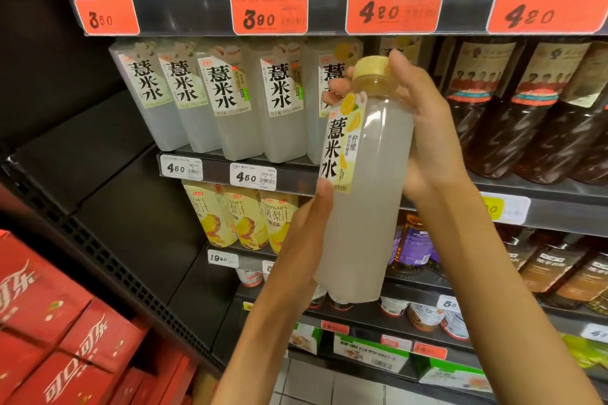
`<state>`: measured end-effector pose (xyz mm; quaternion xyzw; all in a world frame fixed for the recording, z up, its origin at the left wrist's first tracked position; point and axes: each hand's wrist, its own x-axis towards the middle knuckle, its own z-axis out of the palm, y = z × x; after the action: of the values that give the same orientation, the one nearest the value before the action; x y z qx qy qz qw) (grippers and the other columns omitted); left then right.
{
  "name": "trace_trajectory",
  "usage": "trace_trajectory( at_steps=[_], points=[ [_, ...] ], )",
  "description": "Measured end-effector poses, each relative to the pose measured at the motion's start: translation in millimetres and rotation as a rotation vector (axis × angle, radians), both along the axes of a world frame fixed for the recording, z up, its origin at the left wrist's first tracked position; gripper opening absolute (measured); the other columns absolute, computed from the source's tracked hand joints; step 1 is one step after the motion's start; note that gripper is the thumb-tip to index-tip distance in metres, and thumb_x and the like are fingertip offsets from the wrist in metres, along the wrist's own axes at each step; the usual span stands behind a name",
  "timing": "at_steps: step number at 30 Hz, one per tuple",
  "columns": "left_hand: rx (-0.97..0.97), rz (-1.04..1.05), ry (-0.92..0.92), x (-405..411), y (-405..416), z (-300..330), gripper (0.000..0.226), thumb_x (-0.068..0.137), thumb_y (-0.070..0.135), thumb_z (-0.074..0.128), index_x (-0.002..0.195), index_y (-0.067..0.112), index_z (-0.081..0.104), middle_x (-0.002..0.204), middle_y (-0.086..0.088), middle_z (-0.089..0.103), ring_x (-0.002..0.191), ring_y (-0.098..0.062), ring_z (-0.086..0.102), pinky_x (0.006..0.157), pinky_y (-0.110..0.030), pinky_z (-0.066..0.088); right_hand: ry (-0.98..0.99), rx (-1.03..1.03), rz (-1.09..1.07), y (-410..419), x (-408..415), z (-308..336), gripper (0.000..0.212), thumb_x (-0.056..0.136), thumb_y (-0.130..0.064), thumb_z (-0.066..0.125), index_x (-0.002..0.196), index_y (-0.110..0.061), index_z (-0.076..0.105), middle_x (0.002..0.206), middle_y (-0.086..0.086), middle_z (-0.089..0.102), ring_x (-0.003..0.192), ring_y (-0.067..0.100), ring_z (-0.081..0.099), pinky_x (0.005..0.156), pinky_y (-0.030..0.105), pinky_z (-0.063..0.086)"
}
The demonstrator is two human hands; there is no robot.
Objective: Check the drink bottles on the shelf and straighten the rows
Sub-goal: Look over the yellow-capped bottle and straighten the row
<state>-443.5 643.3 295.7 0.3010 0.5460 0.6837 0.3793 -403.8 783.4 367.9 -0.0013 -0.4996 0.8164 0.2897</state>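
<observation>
Both hands grip the tall clear plastic bottle of cloudy white drink (pixel 358 181) in front of the shelf (pixel 230 159): left hand (pixel 309 223) low, right hand (pixel 418 115) near the yellow cap (pixel 373 66). It looks full, heavy and smooth, so hold its middle.

At your nine o'clock, red cola cartons (pixel 49 322) sit stacked against the dark perforated side panel (pixel 108 260) of the shelving. Up at twelve o'clock you see orange price tags (pixel 269 11) clipped along the shelf edge (pixel 184 10), reading 3.60, 3.90, 4.20 and 4.20. Near the centre, white price tags (pixel 252 176) both read 4.50. Down at five o'clock, round tins (pixel 424 316) lie on a lower shelf, with green-and-white boxes (pixel 371 355) just beneath them. Pale floor tiles (pixel 316 385) show at six o'clock.
</observation>
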Motion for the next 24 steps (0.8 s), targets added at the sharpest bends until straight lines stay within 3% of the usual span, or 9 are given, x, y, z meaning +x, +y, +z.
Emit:
trace_trajectory(
  at_steps=[4, 6, 8, 11, 14, 16, 18, 21, 24],
  points=[
    [-0.034, -0.004, -0.114, -2, 1, 6, 0.063, 0.081, 0.067, 0.039, 0.123, 0.026, 0.061, 0.099, -0.003, 0.073, 0.09, -0.018, 0.071, 0.075, -0.031, 0.059, -0.088, -0.099, -0.062, 2, -6, -5, 0.019, 0.096, -0.028, 0.052, 0.095, -0.01, 0.058, 0.083, 0.005, 0.07, 0.082, 0.018, 0.067, 0.083, 0.036, 0.05],
    [-0.048, -0.031, -0.195, -4, -1, 4, 0.063, 0.086, 0.061, 0.038, 0.128, 0.018, 0.058, 0.1, -0.006, 0.072, 0.09, -0.02, 0.07, 0.075, -0.032, 0.059, -0.165, -0.183, -0.077, 5, -8, -8, 0.019, 0.095, -0.03, 0.054, 0.095, -0.011, 0.058, 0.081, 0.004, 0.069, 0.082, 0.017, 0.066, 0.08, 0.034, 0.051],
    [0.011, -0.113, -0.34, -5, -7, 5, 0.054, 0.091, 0.053, 0.048, 0.124, 0.013, 0.061, 0.1, -0.008, 0.071, 0.089, -0.02, 0.069, 0.07, -0.03, 0.057, -0.255, -0.269, -0.071, 11, -8, -10, 0.021, 0.095, -0.033, 0.056, 0.096, -0.012, 0.06, 0.082, 0.004, 0.069, 0.086, 0.018, 0.067, 0.083, 0.036, 0.052],
    [0.174, -0.251, -0.46, -2, -16, 6, 0.04, 0.079, 0.04, 0.073, 0.11, 0.015, 0.072, 0.098, -0.004, 0.073, 0.09, -0.016, 0.07, 0.07, -0.026, 0.056, -0.328, -0.382, -0.038, 17, -9, -14, 0.029, 0.095, -0.034, 0.053, 0.106, -0.008, 0.06, 0.088, 0.009, 0.069, 0.087, 0.023, 0.066, 0.085, 0.041, 0.051],
    [0.214, -0.28, -0.512, 1, -14, 13, 0.063, 0.069, 0.04, 0.082, 0.123, 0.012, 0.065, 0.117, -0.015, 0.068, 0.098, -0.027, 0.069, 0.072, -0.034, 0.059, -0.356, -0.442, -0.029, 17, -8, -19, 0.032, 0.093, -0.031, 0.053, 0.109, -0.005, 0.059, 0.108, 0.017, 0.065, 0.103, 0.031, 0.065, 0.095, 0.046, 0.049],
    [0.227, -0.302, -0.574, 1, -12, 22, 0.076, 0.063, 0.037, 0.086, 0.128, 0.008, 0.06, 0.12, -0.022, 0.064, 0.093, -0.03, 0.07, 0.067, -0.035, 0.06, -0.367, -0.47, -0.014, 14, -7, -22, 0.042, 0.092, -0.03, 0.055, 0.123, -0.003, 0.058, 0.124, 0.022, 0.059, 0.119, 0.03, 0.057, 0.104, 0.048, 0.042],
    [0.235, -0.32, -0.623, 2, -8, 28, 0.064, 0.064, 0.035, 0.084, 0.119, 0.006, 0.067, 0.112, -0.021, 0.068, 0.089, -0.03, 0.071, 0.063, -0.035, 0.06, -0.381, -0.488, -0.015, 13, -8, -26, 0.056, 0.093, -0.03, 0.053, 0.141, -0.001, 0.045, 0.131, 0.025, 0.052, 0.115, 0.029, 0.056, 0.108, 0.044, 0.039],
    [0.226, -0.308, -0.61, 4, -4, 24, 0.048, 0.073, 0.034, 0.066, 0.112, 0.006, 0.069, 0.107, -0.019, 0.07, 0.086, -0.03, 0.071, 0.057, -0.033, 0.059, -0.443, -0.498, 0.007, 11, -8, -28, 0.056, 0.095, -0.031, 0.047, 0.141, 0.0, 0.043, 0.114, 0.021, 0.055, 0.094, 0.03, 0.061, 0.082, 0.038, 0.051],
    [0.217, -0.289, -0.603, 3, -1, 20, 0.046, 0.072, 0.033, 0.066, 0.11, 0.007, 0.072, 0.106, -0.019, 0.07, 0.087, -0.029, 0.071, 0.058, -0.032, 0.058, -0.463, -0.513, 0.01, 17, -8, -32, 0.057, 0.094, -0.032, 0.05, 0.142, -0.002, 0.043, 0.132, 0.02, 0.057, 0.117, 0.032, 0.059, 0.083, 0.04, 0.051]
  ],
)
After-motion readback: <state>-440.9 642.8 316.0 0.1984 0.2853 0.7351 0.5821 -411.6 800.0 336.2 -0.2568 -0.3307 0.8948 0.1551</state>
